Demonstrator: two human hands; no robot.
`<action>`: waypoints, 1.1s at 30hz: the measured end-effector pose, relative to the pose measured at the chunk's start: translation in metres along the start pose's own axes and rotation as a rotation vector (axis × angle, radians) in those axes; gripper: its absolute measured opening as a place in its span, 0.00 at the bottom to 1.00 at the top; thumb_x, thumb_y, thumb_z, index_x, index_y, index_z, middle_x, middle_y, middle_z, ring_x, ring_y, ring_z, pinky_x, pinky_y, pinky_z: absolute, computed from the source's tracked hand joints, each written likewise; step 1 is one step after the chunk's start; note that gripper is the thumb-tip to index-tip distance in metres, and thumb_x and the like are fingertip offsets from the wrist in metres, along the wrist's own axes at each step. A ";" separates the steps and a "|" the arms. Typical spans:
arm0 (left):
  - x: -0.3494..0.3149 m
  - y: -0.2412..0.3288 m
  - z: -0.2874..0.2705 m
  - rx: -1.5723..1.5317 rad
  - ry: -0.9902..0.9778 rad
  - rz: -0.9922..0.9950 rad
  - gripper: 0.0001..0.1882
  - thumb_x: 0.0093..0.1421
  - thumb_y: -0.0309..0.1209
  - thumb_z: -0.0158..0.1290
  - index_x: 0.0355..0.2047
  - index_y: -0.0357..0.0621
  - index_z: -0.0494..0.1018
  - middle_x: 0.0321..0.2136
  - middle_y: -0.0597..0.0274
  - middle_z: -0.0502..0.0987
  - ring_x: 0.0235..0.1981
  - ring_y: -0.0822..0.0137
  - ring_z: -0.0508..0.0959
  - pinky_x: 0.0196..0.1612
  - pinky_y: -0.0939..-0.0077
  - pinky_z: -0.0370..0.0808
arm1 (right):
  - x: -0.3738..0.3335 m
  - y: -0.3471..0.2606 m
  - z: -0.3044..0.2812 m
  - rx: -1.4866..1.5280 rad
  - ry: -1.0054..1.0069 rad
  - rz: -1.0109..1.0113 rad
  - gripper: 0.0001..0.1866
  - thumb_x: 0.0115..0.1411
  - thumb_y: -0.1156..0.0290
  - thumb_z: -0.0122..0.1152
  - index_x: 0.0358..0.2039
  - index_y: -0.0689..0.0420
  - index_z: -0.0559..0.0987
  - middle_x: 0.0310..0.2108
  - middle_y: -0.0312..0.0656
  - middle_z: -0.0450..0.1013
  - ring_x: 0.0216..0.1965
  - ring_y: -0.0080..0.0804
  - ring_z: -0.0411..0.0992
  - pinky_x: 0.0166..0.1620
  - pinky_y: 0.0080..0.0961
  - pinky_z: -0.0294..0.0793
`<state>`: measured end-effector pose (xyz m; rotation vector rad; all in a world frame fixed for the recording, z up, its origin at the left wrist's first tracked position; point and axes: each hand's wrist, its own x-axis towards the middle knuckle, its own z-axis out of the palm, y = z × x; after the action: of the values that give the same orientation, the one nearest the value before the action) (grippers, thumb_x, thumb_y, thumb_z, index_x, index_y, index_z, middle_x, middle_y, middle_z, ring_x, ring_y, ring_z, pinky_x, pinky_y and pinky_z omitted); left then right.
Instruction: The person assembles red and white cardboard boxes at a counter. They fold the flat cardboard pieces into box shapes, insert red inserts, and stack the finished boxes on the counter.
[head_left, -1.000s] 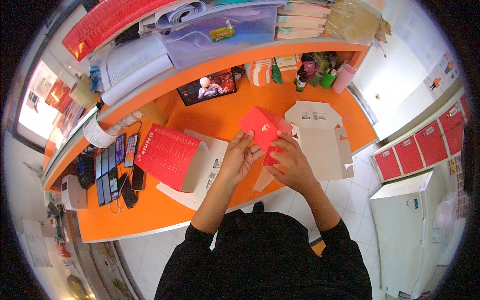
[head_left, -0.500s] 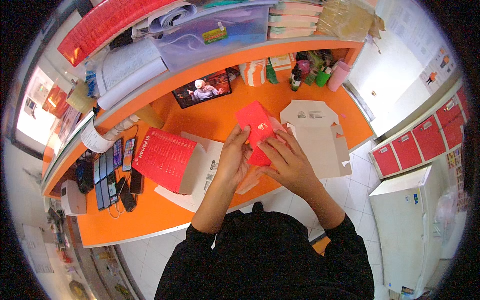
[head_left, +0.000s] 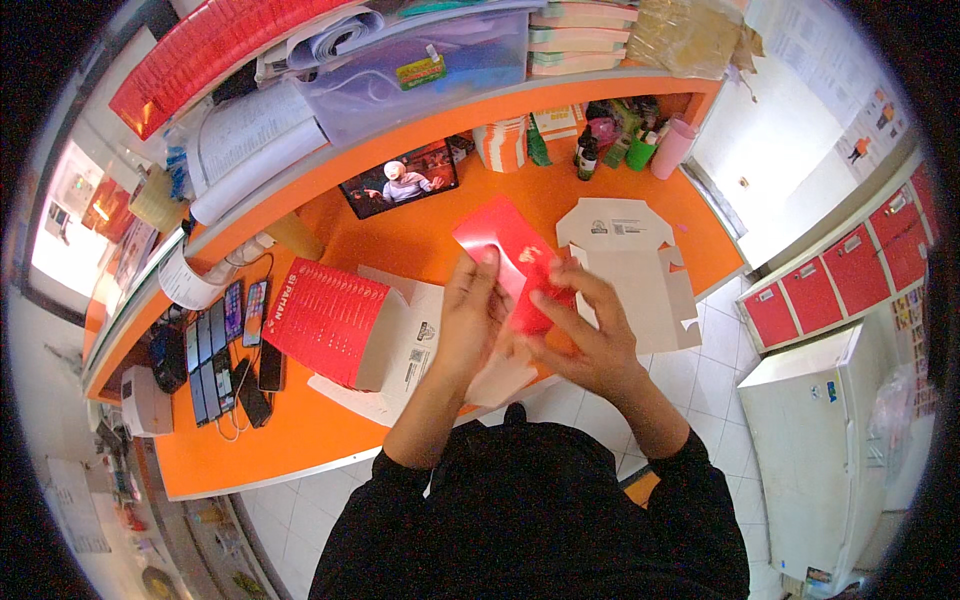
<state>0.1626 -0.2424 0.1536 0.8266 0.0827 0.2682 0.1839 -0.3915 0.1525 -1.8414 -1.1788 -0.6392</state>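
A red cardboard carton (head_left: 492, 236), partly folded, is held up over the front part of the orange counter. My left hand (head_left: 468, 310) grips it from the left, thumb on the shiny red face. At its right side, my right hand (head_left: 597, 335) has its curled fingers on the lower folded part; motion smears them a little. A pale flap (head_left: 503, 372) hangs below, between the hands. Left of my hands lies a stack of flat red cartons (head_left: 325, 322) on pale carton sheets (head_left: 418, 345). To the right, an opened-out carton (head_left: 630, 280) shows its greyish inside.
A lit tablet (head_left: 400, 180) leans at the back of the orange counter (head_left: 390, 242). Several phones (head_left: 212, 360) lie at the left. Bottles (head_left: 586, 158) and a pink cup (head_left: 675, 148) stand back right. The shelf above carries a clear plastic bin (head_left: 420, 75).
The carton has tilted, and its upper end has shifted slightly left. My right hand has moved a little, its fingers now more curled at the carton's lower right.
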 end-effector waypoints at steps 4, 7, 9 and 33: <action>-0.008 0.002 0.000 0.215 -0.015 -0.067 0.12 0.69 0.38 0.44 0.43 0.44 0.72 0.34 0.67 0.77 0.28 0.80 0.73 0.31 0.85 0.72 | 0.006 0.005 -0.002 -0.014 0.064 0.088 0.20 0.42 0.73 0.74 0.38 0.61 0.80 0.45 0.45 0.73 0.54 0.48 0.70 0.59 0.46 0.67; -0.004 0.006 -0.007 0.244 -0.014 -0.032 0.12 0.69 0.38 0.45 0.40 0.45 0.74 0.27 0.72 0.74 0.23 0.84 0.68 0.26 0.90 0.65 | 0.001 0.007 -0.007 0.109 -0.120 -0.083 0.19 0.42 0.74 0.74 0.37 0.63 0.81 0.43 0.45 0.74 0.55 0.48 0.70 0.60 0.46 0.66; -0.003 -0.001 -0.005 0.124 0.038 -0.046 0.13 0.68 0.39 0.45 0.39 0.45 0.74 0.26 0.73 0.73 0.22 0.84 0.68 0.25 0.90 0.65 | -0.003 0.010 -0.003 0.012 -0.049 -0.067 0.18 0.44 0.72 0.73 0.37 0.61 0.79 0.43 0.43 0.75 0.54 0.46 0.70 0.60 0.48 0.65; 0.048 -0.115 -0.154 2.048 -0.703 0.096 0.13 0.58 0.32 0.51 0.44 0.52 0.74 0.50 0.56 0.70 0.60 0.50 0.63 0.61 0.26 0.47 | -0.281 0.160 -0.047 -0.956 0.270 1.198 0.35 0.55 0.52 0.63 0.56 0.62 0.65 0.49 0.59 0.64 0.52 0.57 0.64 0.53 0.50 0.68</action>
<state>0.2046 -0.1938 -0.0335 2.9114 -0.4385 -0.1540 0.2087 -0.5994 -0.0988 -2.6222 0.6311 -0.6999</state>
